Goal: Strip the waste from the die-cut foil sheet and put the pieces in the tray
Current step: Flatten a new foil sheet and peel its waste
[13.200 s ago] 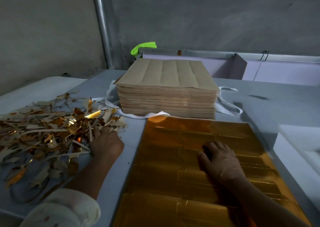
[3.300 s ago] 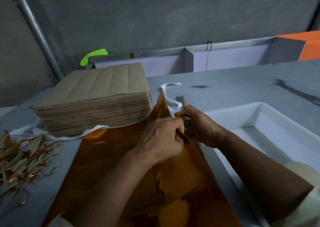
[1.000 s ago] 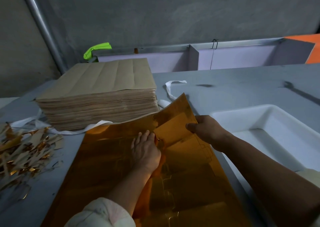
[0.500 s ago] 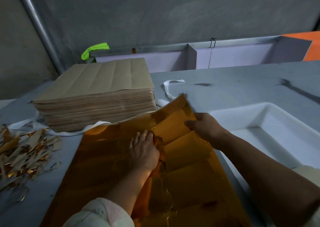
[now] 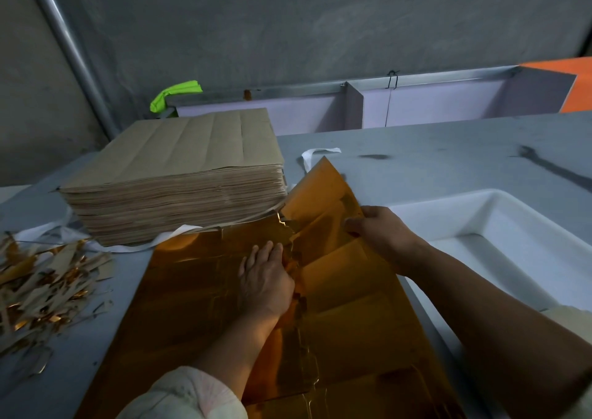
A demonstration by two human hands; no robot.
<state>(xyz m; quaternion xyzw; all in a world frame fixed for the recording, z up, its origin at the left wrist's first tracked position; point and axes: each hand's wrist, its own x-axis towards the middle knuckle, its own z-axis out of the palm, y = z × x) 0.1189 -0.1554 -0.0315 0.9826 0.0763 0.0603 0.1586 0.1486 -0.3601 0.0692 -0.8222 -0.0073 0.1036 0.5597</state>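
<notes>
A grey worktop (image 5: 432, 162) fills most of the view and runs back to a concrete wall. On it, nearest the person, lies the gold die-cut foil sheet (image 5: 198, 306). Its left part is flat on the worktop. Its far right part is lifted and folded up, with one corner pointing away from the person, and a torn, ragged edge runs between the flat part and the raised part.

Behind the sheet, to the left, stands a tall stack of brown sheets (image 5: 179, 169), whose near lower edge touches the foil's far edge. To the right, just beside the foil, sits the white tray (image 5: 512, 223); no pieces can be seen in the part of it that shows. At the left edge of the worktop, well apart from the tray, lies a pile of waste strips (image 5: 41, 284), brown and gold.

The left hand (image 5: 266, 277) rests palm down on the flat part of the foil beside the tear. Its grip is apart: the fingers are straight and pressed on the sheet. The right hand (image 5: 381, 229) has its grip clamped on the raised part of the foil, fingers and thumb pinching its right edge above the worktop.

A white strap (image 5: 315, 154) curls out from under the stack, just behind the raised corner. A bright green object (image 5: 174, 95) lies behind the stack, by the wall.
</notes>
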